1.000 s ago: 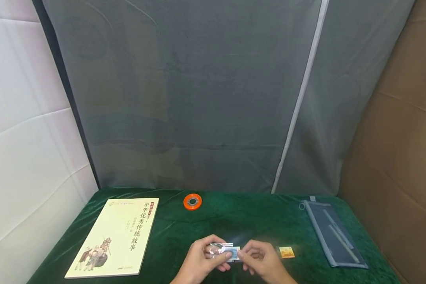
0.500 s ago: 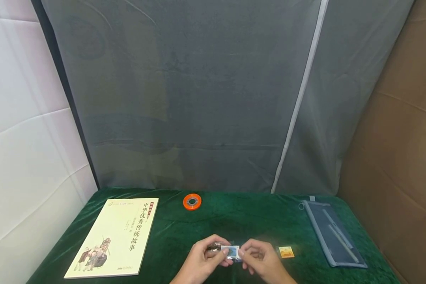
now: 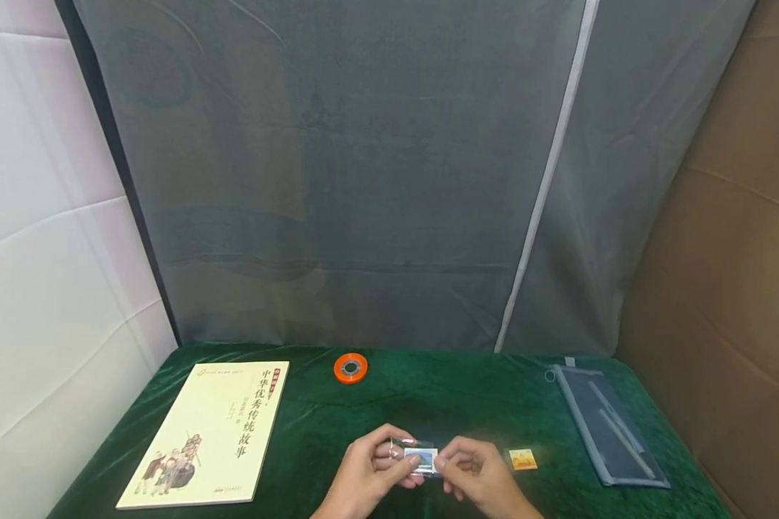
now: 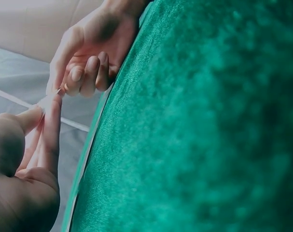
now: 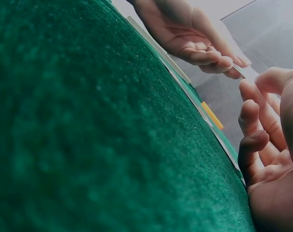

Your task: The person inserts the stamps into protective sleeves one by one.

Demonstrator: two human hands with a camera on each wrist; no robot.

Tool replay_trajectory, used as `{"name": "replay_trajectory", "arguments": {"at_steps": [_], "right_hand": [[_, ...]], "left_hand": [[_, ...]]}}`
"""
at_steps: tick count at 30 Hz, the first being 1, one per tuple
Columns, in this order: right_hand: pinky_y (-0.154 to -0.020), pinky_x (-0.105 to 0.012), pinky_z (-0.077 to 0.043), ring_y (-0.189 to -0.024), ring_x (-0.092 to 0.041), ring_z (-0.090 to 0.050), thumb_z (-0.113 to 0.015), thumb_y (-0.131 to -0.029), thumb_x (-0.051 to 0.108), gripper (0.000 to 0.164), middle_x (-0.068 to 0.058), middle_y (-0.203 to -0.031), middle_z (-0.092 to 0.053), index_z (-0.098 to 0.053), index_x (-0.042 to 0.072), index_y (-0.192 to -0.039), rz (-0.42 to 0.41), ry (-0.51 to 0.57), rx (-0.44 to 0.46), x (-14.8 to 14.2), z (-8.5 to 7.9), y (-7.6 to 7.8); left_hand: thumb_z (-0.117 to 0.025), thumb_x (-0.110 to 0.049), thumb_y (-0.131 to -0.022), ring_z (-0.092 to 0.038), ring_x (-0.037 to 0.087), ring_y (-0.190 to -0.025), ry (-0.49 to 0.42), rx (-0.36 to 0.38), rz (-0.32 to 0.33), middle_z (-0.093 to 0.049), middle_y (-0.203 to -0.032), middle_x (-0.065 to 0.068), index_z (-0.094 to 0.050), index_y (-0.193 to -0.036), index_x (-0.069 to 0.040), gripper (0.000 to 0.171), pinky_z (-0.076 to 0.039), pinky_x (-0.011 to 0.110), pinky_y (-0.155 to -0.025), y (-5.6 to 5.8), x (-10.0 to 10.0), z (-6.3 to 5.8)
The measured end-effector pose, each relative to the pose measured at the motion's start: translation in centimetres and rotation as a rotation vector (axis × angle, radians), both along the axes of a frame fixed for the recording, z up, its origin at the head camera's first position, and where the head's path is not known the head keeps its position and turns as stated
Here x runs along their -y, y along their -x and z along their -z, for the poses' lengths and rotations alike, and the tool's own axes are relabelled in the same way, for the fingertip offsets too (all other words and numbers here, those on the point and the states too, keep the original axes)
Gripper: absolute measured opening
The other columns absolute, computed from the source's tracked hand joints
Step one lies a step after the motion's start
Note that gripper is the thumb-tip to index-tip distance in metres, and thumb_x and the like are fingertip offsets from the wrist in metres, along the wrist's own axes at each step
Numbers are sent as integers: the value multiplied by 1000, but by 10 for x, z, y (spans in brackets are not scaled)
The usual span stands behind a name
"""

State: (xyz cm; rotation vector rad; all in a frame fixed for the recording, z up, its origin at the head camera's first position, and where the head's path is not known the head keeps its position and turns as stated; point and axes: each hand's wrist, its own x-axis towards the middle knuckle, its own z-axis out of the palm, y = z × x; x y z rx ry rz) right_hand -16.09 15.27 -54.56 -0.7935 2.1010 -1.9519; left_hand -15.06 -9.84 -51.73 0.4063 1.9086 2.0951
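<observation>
A small blue picture with a white border, which looks like a postage stamp (image 3: 420,459), sits between both hands in the head view. Clear plastic film (image 3: 399,448) shows around it; whether the stamp lies inside or on top of the film I cannot tell. My left hand (image 3: 371,468) pinches the stamp and film from the left, thumb on the front. From the right, my right hand (image 3: 475,472) pinches the stamp's edge between thumb and forefinger. Both wrist views show the stamp edge-on as a thin pale strip. A yellow-orange stamp (image 3: 523,460) lies just right of my right hand.
A cream book (image 3: 214,432) lies at the left of the green cloth (image 3: 311,461). An orange ring-shaped spool (image 3: 350,368) is near the back. At the right lies a blue mesh zip pouch (image 3: 610,425) with slim items inside. Fabric walls enclose the table.
The clear film has shifted behind the stamp, and its upper edge now shows above it. The stamp has turned slightly to face up more fully. Both hands stay nearly in place.
</observation>
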Motion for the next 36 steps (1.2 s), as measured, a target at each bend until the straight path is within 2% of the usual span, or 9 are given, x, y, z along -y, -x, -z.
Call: {"name": "replay_trajectory", "arguments": {"at_steps": [6, 17, 20, 23, 25, 28, 32, 34, 36], "right_hand": [[-48, -35, -58, -58, -3, -64, -62, -108, 2, 11, -22, -71, -68, -72, 3, -102, -15, 12, -29, 0, 1, 0], [-49, -35, -59, -58, -1, -64, -62, -107, 2, 12, -23, -70, -68, -72, 4, -101, -20, 8, -32, -1, 2, 0], [-49, -34, -58, -58, -1, -63, -62, -107, 3, 11, -23, -70, -68, -72, 3, -101, -20, -2, -23, -1, 1, -1], [-47, -27, -54, -55, 0, -59, -64, -108, 7, 9, -18, -72, -70, -72, 5, -103, 16, -38, 25, -1, -1, -3], [-45, -22, -50, -51, 0, -56, -66, -107, 9, 7, -13, -75, -71, -71, 4, -108, 50, -50, 72, 0, -4, -4], [-43, -18, -45, -47, -1, -52, -68, -107, 12, 16, -7, -88, -72, -67, 1, -119, 95, -42, 123, 2, -10, -6], [-44, -19, -47, -48, -1, -52, -70, -106, 12, 19, -9, -102, -72, -67, 2, -123, 110, -40, 99, 7, -14, -7], [-44, -21, -48, -48, 0, -51, -71, -106, 14, 13, -8, -96, -73, -71, 7, -118, 114, -62, 71, 10, -15, -6], [-43, -20, -46, -47, 0, -48, -72, -106, 17, 9, -7, -83, -71, -73, 12, -113, 121, -89, 50, 13, -17, -3]], "left_hand": [[-81, -8, -98, -83, 22, -83, -22, -3, 9, -81, -110, 24, -65, -123, 7, 33, -68, 39, -78, 0, -1, 0], [-82, -9, -97, -83, 22, -82, -5, -20, 0, -81, -108, 23, -65, -121, 7, 33, -68, 38, -78, -1, -2, 2], [-81, -8, -97, -83, 21, -82, -10, -7, 0, -81, -107, 24, -65, -121, 9, 33, -68, 39, -78, -1, -3, 2], [-82, -8, -97, -82, 21, -81, -11, 4, -3, -81, -105, 24, -64, -122, 11, 36, -68, 39, -78, -1, -4, 2], [-82, -9, -97, -83, 22, -81, -15, 9, -6, -81, -104, 23, -64, -122, 12, 37, -68, 38, -77, -2, -4, 1], [-83, -10, -97, -83, 24, -82, -14, 8, -2, -82, -103, 23, -65, -121, 10, 36, -68, 38, -77, -2, -4, 0], [-83, -14, -97, -83, 26, -82, 4, -13, 18, -83, -103, 19, -67, -120, 6, 34, -68, 38, -76, -1, -3, -1], [-83, -16, -97, -83, 26, -83, 19, -25, 25, -84, -102, 17, -68, -120, 4, 34, -68, 39, -75, 0, -2, -1], [-83, -19, -98, -84, 26, -84, 40, -33, 26, -84, -102, 15, -68, -120, 3, 35, -68, 39, -75, 2, 1, -1]]}}
